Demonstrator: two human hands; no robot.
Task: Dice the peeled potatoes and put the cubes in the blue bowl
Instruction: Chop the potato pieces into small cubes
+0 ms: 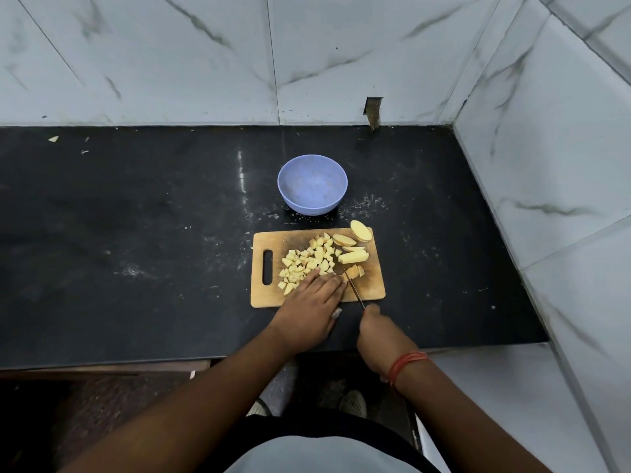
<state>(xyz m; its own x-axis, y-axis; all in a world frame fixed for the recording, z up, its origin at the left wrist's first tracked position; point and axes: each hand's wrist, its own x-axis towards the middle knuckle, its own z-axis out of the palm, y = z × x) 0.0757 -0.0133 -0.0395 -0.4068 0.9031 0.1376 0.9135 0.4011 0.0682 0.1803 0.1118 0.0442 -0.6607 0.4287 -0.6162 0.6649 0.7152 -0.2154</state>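
Board: wooden cutting board [374,285] near the counter's [136,233] front edge, handle slot to the left.
Cubes: diced potato [307,262] heaped mid-board.
Slices: uncut potato slices [353,257] toward the board's far right corner, one overhanging it.
Bowl: blue bowl [312,184] just behind the board's far edge, no cubes inside.
Left hand [309,307]: fingers straight and together, pressing a potato piece beside the blade.
Right hand [377,331]: curled round the knife [353,289] handle, blade on the board.
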